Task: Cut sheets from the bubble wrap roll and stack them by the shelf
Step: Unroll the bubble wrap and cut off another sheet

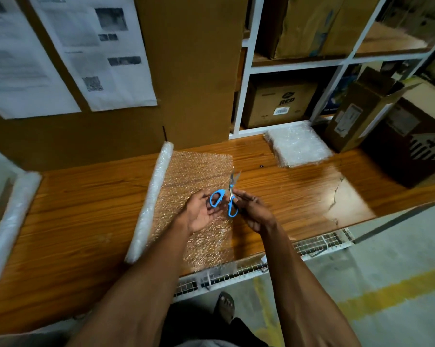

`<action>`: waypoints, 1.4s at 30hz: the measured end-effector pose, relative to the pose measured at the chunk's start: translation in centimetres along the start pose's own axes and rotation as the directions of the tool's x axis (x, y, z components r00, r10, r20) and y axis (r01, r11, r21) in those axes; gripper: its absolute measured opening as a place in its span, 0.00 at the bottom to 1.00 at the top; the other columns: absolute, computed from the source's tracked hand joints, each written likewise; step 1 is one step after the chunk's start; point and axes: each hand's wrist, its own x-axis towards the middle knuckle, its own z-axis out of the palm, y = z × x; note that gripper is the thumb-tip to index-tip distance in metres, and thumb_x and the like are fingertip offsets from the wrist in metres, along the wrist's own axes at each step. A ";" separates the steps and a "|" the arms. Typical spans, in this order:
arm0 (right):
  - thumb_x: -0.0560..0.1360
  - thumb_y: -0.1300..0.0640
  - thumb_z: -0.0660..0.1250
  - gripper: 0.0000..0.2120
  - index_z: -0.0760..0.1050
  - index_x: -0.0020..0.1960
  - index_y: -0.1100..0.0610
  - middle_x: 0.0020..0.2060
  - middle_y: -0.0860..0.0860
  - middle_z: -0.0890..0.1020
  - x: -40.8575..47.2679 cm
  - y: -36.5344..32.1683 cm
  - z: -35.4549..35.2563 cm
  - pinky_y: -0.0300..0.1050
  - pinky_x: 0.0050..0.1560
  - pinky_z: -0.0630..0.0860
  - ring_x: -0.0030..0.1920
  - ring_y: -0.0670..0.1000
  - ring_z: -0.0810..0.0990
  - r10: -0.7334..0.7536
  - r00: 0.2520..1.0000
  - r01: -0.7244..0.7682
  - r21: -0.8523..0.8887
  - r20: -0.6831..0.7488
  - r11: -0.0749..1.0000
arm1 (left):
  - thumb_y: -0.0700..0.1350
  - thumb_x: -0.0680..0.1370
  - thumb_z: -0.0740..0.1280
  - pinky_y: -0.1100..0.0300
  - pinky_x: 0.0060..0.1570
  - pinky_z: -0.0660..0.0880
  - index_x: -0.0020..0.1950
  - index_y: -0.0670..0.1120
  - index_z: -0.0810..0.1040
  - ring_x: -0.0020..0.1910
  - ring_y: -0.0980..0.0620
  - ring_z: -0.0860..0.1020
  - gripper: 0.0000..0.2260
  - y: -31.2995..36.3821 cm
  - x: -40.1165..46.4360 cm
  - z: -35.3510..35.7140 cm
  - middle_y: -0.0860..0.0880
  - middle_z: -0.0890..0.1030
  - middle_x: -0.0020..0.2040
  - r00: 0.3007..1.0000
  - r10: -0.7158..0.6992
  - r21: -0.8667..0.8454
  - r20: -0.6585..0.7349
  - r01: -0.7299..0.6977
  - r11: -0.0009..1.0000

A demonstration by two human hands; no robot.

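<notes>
Blue-handled scissors (228, 196) sit between a person's two hands at the centre of the frame, blades parted and pointing up-frame. The left hand (201, 212) lies palm-up with loose fingers under one handle loop; the right hand (251, 209) appears to pinch the other loop, though its grip is partly hidden. Beneath them the bubble wrap roll (150, 204) lies partly unrolled across the wooden worktop (86, 209). A stack of cut sheets (297, 147) rests at upper right, just below the white shelf (246, 101).
</notes>
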 end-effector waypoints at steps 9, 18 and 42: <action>0.82 0.73 0.60 0.14 0.77 0.64 0.66 0.52 0.58 0.87 -4.6 3.7 6.0 0.45 0.54 0.84 0.51 0.52 0.87 -0.042 0.989 0.043 0.002 0.144 0.999 | 0.40 0.76 0.69 0.44 0.70 0.73 0.62 0.36 0.79 0.64 0.39 0.79 0.16 -1.0 -6.6 -6.2 0.36 0.82 0.59 0.975 -0.018 0.083 0.220 0.000 0.997; 0.81 0.74 0.61 0.14 0.76 0.64 0.65 0.52 0.60 0.84 -8.0 5.2 9.4 0.42 0.42 0.83 0.46 0.51 0.85 -0.032 0.984 0.047 -0.086 0.176 0.995 | 0.53 0.63 0.85 0.48 0.62 0.79 0.65 0.37 0.81 0.62 0.41 0.82 0.36 -0.8 -10.9 -8.7 0.35 0.81 0.64 0.928 -0.088 0.200 0.363 0.014 0.980; 0.70 0.64 0.80 0.28 0.78 0.68 0.55 0.69 0.59 0.77 -11.6 16.1 1.9 0.57 0.61 0.82 0.65 0.62 0.79 -0.279 0.904 0.272 -0.940 0.322 -0.206 | 0.42 0.78 0.71 0.62 0.37 0.79 0.69 0.33 0.75 0.51 0.46 0.85 0.22 -6.0 -13.2 -10.0 0.35 0.81 0.62 0.984 -0.132 0.252 0.117 0.099 0.963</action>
